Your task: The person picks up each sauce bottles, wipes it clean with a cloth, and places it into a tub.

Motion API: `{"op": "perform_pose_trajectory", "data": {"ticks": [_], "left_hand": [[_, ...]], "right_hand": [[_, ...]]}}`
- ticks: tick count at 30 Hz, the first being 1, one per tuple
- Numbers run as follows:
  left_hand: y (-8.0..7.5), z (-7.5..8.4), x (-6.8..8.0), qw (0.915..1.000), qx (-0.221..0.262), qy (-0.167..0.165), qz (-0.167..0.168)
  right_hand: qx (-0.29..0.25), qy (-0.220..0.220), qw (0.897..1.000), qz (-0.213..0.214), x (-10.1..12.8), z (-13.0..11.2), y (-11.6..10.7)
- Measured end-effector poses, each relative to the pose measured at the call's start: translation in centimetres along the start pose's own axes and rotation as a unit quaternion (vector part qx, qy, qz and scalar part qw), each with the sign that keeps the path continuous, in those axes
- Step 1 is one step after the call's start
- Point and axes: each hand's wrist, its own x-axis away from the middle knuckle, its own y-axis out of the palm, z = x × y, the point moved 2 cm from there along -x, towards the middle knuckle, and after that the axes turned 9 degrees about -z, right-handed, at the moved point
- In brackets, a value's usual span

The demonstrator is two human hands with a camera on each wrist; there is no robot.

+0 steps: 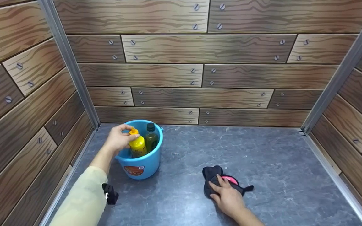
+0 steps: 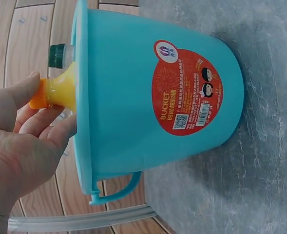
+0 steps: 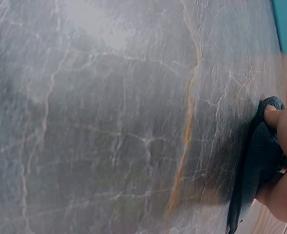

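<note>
My left hand (image 1: 117, 140) pinches the orange cap of a yellow squeeze bottle (image 1: 138, 145), which stands slightly tilted inside a light blue bucket (image 1: 151, 164). In the left wrist view, thumb and fingers close around the cap (image 2: 39, 94) just above the bucket's rim. A dark bottle (image 1: 151, 138) with a dark green cap stands beside it in the bucket. Farther right, my right hand (image 1: 229, 198) rests with spread fingers on a soft black fabric item (image 1: 211, 172) with a pink patch and a short tail-like strap. The right wrist view shows the fabric (image 3: 260, 151) flat under that hand.
The grey marbled tabletop (image 1: 262, 157) is bounded by wood-patterned walls (image 1: 168, 75) at the back and both sides, with metal strips (image 1: 328, 166) along the edges. The bucket stands near the back left corner, its handle (image 2: 121, 192) hanging down.
</note>
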Motion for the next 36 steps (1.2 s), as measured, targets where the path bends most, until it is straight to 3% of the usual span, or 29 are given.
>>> {"op": "perform_pose_trajectory", "data": {"ticks": [16, 36], "left_hand": [[0.6, -1.2, -1.4, 0.9976, -0.048, -0.039, -0.03], [1.0, -1.9, -2.0, 0.9918, -0.106, -0.052, -0.05]], "right_hand": [[-0.001, -0.005, 1.0, 0.009, 0.1, 0.1, 0.0], [-0.01, 0.008, 1.0, -0.011, 0.0, 0.0, -0.1]]}}
